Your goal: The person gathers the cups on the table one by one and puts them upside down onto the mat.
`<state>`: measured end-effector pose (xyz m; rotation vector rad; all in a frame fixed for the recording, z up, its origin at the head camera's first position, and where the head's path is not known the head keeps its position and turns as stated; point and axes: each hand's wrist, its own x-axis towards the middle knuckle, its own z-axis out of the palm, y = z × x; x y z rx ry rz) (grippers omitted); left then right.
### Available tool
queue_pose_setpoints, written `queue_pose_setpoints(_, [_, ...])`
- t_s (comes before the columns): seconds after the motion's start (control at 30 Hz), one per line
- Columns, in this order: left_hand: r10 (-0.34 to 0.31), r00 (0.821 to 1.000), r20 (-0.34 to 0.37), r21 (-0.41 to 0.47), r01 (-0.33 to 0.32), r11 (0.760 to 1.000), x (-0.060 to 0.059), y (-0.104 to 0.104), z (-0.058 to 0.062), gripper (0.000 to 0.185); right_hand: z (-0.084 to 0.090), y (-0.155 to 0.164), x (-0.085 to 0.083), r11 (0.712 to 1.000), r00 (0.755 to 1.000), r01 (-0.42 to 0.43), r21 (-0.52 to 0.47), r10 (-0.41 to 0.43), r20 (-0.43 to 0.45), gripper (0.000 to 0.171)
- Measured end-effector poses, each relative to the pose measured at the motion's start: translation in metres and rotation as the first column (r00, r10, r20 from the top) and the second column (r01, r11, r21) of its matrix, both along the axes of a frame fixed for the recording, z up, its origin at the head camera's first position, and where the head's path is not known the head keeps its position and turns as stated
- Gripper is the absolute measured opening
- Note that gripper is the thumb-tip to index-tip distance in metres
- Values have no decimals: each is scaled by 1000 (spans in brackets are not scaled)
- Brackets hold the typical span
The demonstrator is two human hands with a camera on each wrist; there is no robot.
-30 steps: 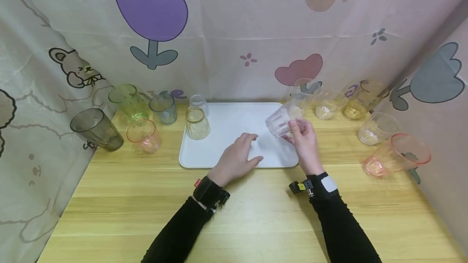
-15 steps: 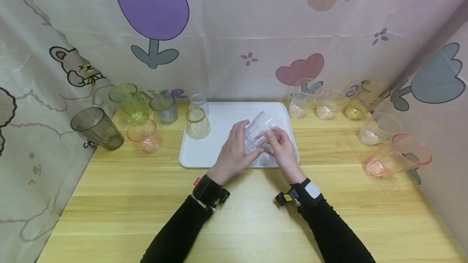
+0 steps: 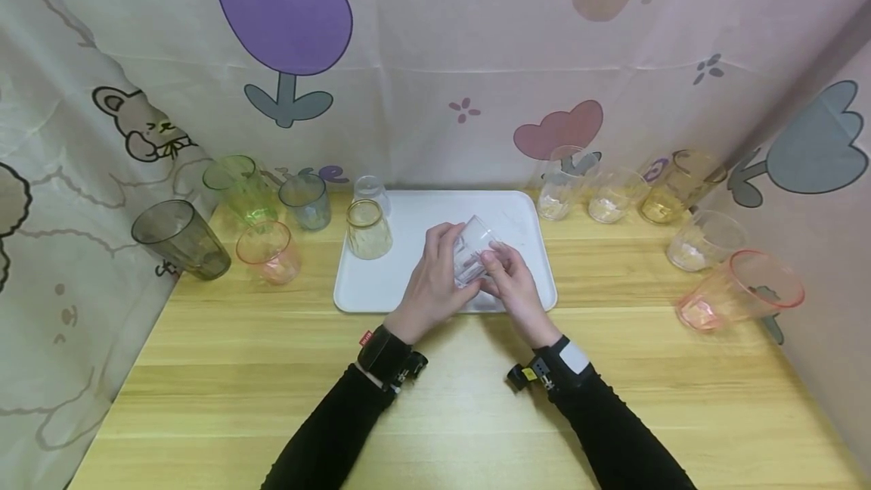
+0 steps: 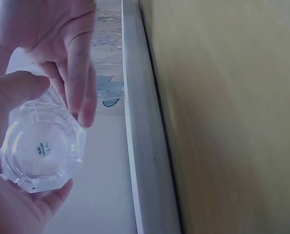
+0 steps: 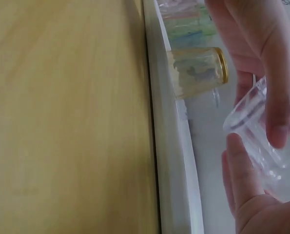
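Note:
A clear glass (image 3: 474,248) with a faceted base is held tilted in both hands above the white tray (image 3: 524,214). My left hand (image 3: 431,272) grips it from the left, fingers and thumb curled round its side. From the right, my right hand (image 3: 519,289) holds it with thumb and fingers. The left wrist view shows its many-sided base (image 4: 43,148), with a small printed label in the middle. On the tray's left part stands an upside-down amber glass (image 3: 369,231), with a small clear glass (image 3: 370,191) behind it.
At left stand a dark grey glass (image 3: 182,240), a green glass (image 3: 241,191), a blue-grey glass (image 3: 305,203) and a pink glass (image 3: 271,253). Several clear glasses, an amber tumbler (image 3: 670,191) and a large pink glass (image 3: 735,293) stand at right. A printed curtain (image 3: 422,44) hangs behind.
My right hand has brought the clear glass leftward from the tray's right side to my left hand, which now grips it too. In the last half second the glass has tipped more upright.

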<state>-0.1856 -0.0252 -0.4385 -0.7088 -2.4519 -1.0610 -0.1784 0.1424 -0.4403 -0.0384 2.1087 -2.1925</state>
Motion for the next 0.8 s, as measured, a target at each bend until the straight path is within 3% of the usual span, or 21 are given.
queue_pose_setpoints(0.4, [-12,994,-108,43,17,999,-4,-9,9,88,4,17,-5,991,991,-108,79,114,-73,59])
queue_pose_setpoints(0.63, [12,987,-160,93,3,996,-7,-22,21,80,7,35,-14,982,987,-48,182,75,-140,54])
queue_pose_setpoints(0.8, [30,986,-165,111,-12,994,-6,-34,32,79,12,52,-20,934,992,22,357,25,-127,61])
